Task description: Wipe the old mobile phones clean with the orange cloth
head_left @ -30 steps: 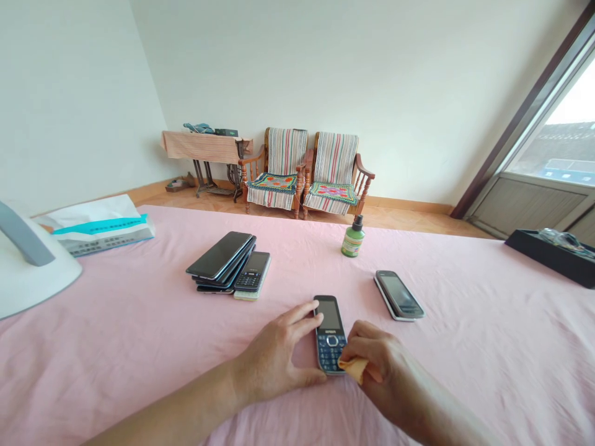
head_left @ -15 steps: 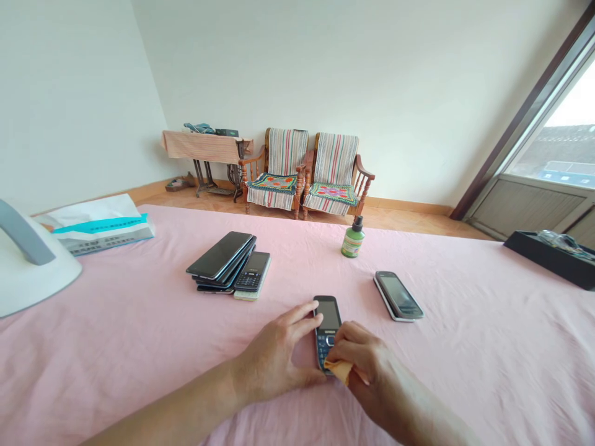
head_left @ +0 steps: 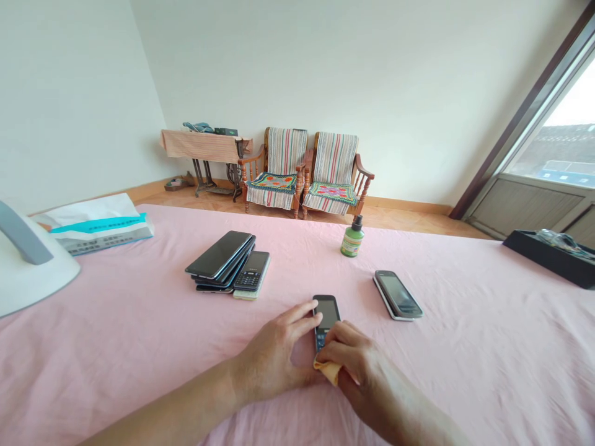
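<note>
A dark keypad phone [head_left: 327, 311] lies face up on the pink cloth, screen end away from me. My left hand [head_left: 277, 348] steadies it, with fingertips on its upper left edge and the thumb by its lower end. Pinched in my right hand [head_left: 360, 359] is a small yellow cloth [head_left: 329, 371], pressed against the phone's lower keypad. That hand hides most of the keys.
Stacked phones [head_left: 220, 255] lie to the left, a keypad phone [head_left: 251, 271] beside them. A green bottle [head_left: 352, 238] and more phones [head_left: 398, 295] are on the right. Tissue pack [head_left: 102, 224], white appliance [head_left: 37, 272] and black box [head_left: 551, 257] sit toward the edges.
My right hand has slid left with the yellow cloth across the lower keypad, covering more keys. My left hand keeps its place on the phone.
</note>
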`<action>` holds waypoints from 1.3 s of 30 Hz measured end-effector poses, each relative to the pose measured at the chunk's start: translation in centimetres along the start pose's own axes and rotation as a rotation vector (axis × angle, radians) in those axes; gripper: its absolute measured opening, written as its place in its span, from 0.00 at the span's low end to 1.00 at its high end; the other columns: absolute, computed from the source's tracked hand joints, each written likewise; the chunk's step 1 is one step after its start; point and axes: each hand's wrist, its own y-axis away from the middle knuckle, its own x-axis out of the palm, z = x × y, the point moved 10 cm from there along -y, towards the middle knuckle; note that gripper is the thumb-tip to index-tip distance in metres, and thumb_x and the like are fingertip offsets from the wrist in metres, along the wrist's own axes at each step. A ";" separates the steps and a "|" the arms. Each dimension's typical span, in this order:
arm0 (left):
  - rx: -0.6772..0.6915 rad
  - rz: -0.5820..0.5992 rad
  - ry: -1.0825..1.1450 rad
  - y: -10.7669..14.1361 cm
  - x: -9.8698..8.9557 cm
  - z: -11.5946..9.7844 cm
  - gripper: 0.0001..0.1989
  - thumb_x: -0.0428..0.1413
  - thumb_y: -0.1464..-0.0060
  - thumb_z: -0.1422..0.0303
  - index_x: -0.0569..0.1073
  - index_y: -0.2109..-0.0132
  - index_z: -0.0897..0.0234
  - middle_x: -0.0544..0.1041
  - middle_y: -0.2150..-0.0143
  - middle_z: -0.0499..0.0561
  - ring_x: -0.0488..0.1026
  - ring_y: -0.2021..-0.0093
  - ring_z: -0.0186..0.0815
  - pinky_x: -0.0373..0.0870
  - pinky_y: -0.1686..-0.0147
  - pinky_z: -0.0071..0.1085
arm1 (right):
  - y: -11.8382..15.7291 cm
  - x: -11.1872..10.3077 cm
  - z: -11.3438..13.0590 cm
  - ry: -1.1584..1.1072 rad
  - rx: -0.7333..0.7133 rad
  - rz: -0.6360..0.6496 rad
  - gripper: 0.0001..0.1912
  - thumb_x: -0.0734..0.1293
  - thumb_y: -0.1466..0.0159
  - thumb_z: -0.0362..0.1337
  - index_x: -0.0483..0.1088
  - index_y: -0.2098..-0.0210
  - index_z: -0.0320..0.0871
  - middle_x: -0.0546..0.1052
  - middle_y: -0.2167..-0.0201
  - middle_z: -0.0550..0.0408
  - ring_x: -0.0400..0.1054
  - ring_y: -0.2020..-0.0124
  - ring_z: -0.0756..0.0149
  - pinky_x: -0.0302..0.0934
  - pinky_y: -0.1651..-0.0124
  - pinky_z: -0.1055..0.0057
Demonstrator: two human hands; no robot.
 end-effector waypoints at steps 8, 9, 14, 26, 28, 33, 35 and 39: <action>-0.054 0.036 -0.005 0.0 -0.1 0.2 0.38 0.66 0.58 0.57 0.66 0.41 0.62 0.60 0.35 0.59 0.59 0.37 0.50 0.58 0.39 0.46 | 0.8 -1.4 -1.7 0.035 0.083 -0.021 0.18 0.58 0.49 0.14 0.71 0.72 0.42 0.68 0.71 0.57 0.64 0.70 0.72 0.56 0.68 0.77; -0.062 0.043 -0.014 0.0 -0.1 0.2 0.38 0.66 0.59 0.57 0.66 0.41 0.62 0.59 0.35 0.59 0.59 0.37 0.50 0.58 0.39 0.45 | 1.1 -1.8 -2.0 0.037 0.093 -0.014 0.19 0.58 0.50 0.14 0.72 0.73 0.42 0.69 0.72 0.57 0.64 0.70 0.72 0.55 0.69 0.78; -0.055 0.056 -0.032 0.0 0.0 0.1 0.39 0.66 0.58 0.55 0.65 0.40 0.63 0.58 0.34 0.59 0.58 0.37 0.49 0.57 0.39 0.46 | 1.6 -2.6 -2.2 0.024 0.100 0.019 0.19 0.58 0.48 0.16 0.73 0.73 0.42 0.70 0.72 0.56 0.66 0.70 0.71 0.56 0.69 0.77; -0.051 0.047 -0.022 0.0 0.0 0.2 0.38 0.66 0.58 0.56 0.66 0.41 0.63 0.59 0.35 0.60 0.59 0.37 0.50 0.58 0.39 0.46 | 1.1 -1.1 -1.0 -0.033 0.041 -0.006 0.23 0.58 0.51 0.14 0.74 0.70 0.44 0.70 0.70 0.56 0.66 0.68 0.70 0.58 0.66 0.77; -0.057 0.056 -0.026 0.0 0.1 0.3 0.39 0.66 0.58 0.55 0.66 0.41 0.63 0.59 0.35 0.60 0.59 0.37 0.50 0.58 0.39 0.46 | 1.1 -1.1 -1.1 -0.030 0.048 -0.004 0.23 0.58 0.51 0.14 0.75 0.70 0.45 0.70 0.69 0.56 0.66 0.68 0.71 0.58 0.66 0.77; 0.005 0.015 -0.007 0.0 0.1 0.1 0.35 0.66 0.57 0.65 0.66 0.41 0.63 0.60 0.35 0.58 0.60 0.38 0.47 0.60 0.39 0.41 | 0.5 -0.1 0.0 0.009 -0.019 0.004 0.20 0.60 0.45 0.16 0.74 0.68 0.44 0.70 0.68 0.55 0.65 0.64 0.68 0.59 0.64 0.75; 0.015 0.005 -0.002 0.1 0.0 0.1 0.36 0.66 0.57 0.65 0.66 0.41 0.62 0.60 0.35 0.57 0.60 0.37 0.47 0.60 0.39 0.42 | 0.5 -0.1 0.1 0.002 -0.016 0.018 0.21 0.59 0.47 0.14 0.74 0.68 0.44 0.70 0.67 0.56 0.65 0.63 0.68 0.59 0.63 0.75; -0.039 0.027 -0.006 0.1 0.1 0.4 0.38 0.66 0.58 0.57 0.66 0.41 0.60 0.60 0.35 0.58 0.59 0.37 0.50 0.59 0.39 0.46 | 0.8 -1.0 -0.8 -0.024 0.053 0.014 0.24 0.58 0.53 0.12 0.74 0.71 0.44 0.70 0.69 0.57 0.65 0.67 0.70 0.58 0.65 0.77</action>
